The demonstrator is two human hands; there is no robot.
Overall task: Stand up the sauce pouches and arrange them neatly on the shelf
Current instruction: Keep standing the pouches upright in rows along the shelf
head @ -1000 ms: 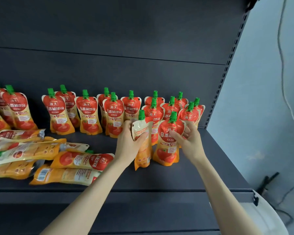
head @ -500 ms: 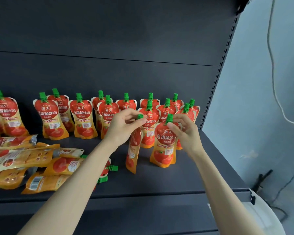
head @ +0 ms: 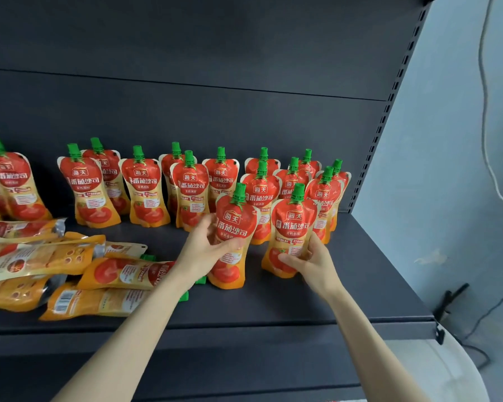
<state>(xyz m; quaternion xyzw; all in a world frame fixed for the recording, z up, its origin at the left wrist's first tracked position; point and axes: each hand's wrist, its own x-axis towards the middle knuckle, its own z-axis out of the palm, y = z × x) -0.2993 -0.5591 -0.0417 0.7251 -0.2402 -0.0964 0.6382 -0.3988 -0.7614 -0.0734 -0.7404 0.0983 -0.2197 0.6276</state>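
Shelf deck (head: 360,285) carries the left pouch (head: 234,227) and right pouch (head: 292,227) upright, caps up, labels toward me. I read my left hand (head: 201,253) clamped round the first at its waist and my right hand (head: 311,262) gripping the second low, probably to seat each base flat. Standing rows (head: 186,187) crowd just beyond the hands. A lying heap (head: 111,271) sits left of my left wrist, blocking leftward extension of the row.
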